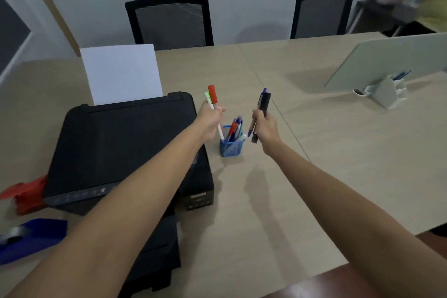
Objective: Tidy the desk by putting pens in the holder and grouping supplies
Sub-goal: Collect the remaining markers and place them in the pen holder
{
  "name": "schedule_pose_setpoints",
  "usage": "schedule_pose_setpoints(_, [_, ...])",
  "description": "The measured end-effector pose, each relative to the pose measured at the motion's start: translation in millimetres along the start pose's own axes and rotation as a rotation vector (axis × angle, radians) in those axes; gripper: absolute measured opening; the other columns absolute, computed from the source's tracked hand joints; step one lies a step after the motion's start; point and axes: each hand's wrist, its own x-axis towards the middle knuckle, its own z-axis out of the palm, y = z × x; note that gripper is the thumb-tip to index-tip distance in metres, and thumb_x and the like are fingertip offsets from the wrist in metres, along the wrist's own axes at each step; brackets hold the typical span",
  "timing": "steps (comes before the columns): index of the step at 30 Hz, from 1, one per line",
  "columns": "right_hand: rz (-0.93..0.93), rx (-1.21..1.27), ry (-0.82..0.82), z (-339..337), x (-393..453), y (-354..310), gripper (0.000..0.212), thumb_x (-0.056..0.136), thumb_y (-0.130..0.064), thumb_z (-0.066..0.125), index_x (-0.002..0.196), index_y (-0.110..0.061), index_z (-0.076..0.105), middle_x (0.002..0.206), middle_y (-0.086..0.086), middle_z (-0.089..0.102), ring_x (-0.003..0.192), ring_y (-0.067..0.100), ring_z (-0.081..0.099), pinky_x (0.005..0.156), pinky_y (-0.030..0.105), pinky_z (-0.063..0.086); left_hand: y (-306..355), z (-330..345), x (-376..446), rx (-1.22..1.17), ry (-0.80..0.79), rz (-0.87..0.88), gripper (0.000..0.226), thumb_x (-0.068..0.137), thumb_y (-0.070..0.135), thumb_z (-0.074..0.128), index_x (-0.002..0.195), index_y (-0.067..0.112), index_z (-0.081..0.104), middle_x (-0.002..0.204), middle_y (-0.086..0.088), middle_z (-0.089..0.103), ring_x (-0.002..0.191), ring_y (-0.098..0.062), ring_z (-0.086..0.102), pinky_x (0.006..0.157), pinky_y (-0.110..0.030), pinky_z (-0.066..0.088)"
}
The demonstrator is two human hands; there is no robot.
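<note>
**Now gripping pens over the blue holder**

Down at the left edge of the pale wood-grain desk (314, 152): dark blue tape dispenser (31, 239) near the front corner, red plastic item (29, 195) just behind it, touching or just beside the printer; too blurred to tell which. Next along, large black desktop printer (125, 150), white sheet of paper (121, 74) standing upright in its rear feed. Left hand (210, 121) clenched around two pens held upright, over the printer's right edge: red-capped white marker (212, 95) and slim white pen with green tip (208, 99), lower end of a white barrel poking out below the fist, just beside the holder's rim. Small blue mesh pen holder (231, 146) standing on the desk just right of the printer, between the two hands, already stuffed with several pens (235, 129) in red, blue, purple and white, leaning rightward. Right hand (264, 128) closed on a bundle of its own just right of the holder: thick black marker (263, 104) and purple-tipped pen (251, 132), both tilted, raised off the desk. Further right, near the far right edge, white desk organiser (387, 92) with blue pens inside, pale rounded divider panel (391, 60) behind it. Beyond the far edge, two black mesh-backed chairs (169, 22). Top right corner, blurred figure in yellow (433, 7).
</note>
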Motion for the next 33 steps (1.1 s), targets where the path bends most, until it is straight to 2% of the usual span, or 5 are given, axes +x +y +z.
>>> schedule_pose_setpoints(8, [0.074, -0.056, -0.091, 0, 79, 41, 0.004, 0.083, -0.02, 0.065, 0.081, -0.022, 0.068, 0.075, -0.003, 0.065, 0.069, 0.014, 0.058, 0.072, 0.033, 0.048, -36, 29, 58, 0.176, 0.219, -0.023, 0.014, 0.093, 0.014, 0.056, 0.106, 0.011, 0.059, 0.1, -0.011, 0.062, 0.092, -0.028, 0.061, 0.091, -0.043, 0.054])
schedule_pose_setpoints(12, [0.088, -0.185, -0.118, 11, 94, 52, 0.014, 0.076, -0.016, 0.07, 0.088, -0.013, 0.076, 0.084, 0.007, 0.074, 0.083, 0.025, 0.071, 0.084, 0.041, 0.058, -48, 25, 74, 0.245, 0.204, -0.049, 0.008, 0.087, 0.01, 0.064, 0.086, 0.016, 0.06, 0.101, -0.009, 0.068, 0.098, -0.026, 0.066, 0.095, -0.045, 0.054])
schedule_pose_setpoints(23, [-0.216, -0.432, -0.056, 17, 103, 75, 0.024, 0.085, -0.035, 0.062, 0.085, -0.011, 0.064, 0.084, 0.006, 0.066, 0.077, 0.025, 0.063, 0.072, 0.038, 0.053, -54, 22, 96, 0.441, 0.121, 0.035, 0.018, 0.083, 0.011, 0.068, 0.071, 0.023, 0.064, 0.099, -0.009, 0.072, 0.104, -0.028, 0.067, 0.098, -0.041, 0.053])
schedule_pose_setpoints(29, [-0.276, -0.54, -0.092, 19, 100, 93, 0.021, 0.087, -0.023, 0.065, 0.102, -0.007, 0.066, 0.095, 0.005, 0.048, 0.08, 0.016, 0.048, 0.078, 0.027, 0.047, -56, 24, 96, 0.678, 0.088, 0.11, 0.024, 0.092, 0.006, 0.059, 0.109, 0.008, 0.075, 0.116, -0.008, 0.072, 0.111, -0.021, 0.064, 0.099, -0.023, 0.047])
schedule_pose_setpoints(33, [-0.266, -0.362, -0.024, 20, 88, 105, 0.031, 0.094, -0.033, 0.054, 0.123, -0.024, 0.057, 0.113, 0.004, 0.041, 0.098, 0.013, 0.048, 0.08, 0.012, 0.046, -59, 24, 93, 0.571, 0.001, 0.068, 0.035, 0.093, 0.003, 0.056, 0.126, 0.01, 0.064, 0.132, -0.009, 0.063, 0.126, -0.021, 0.057, 0.11, -0.032, 0.043])
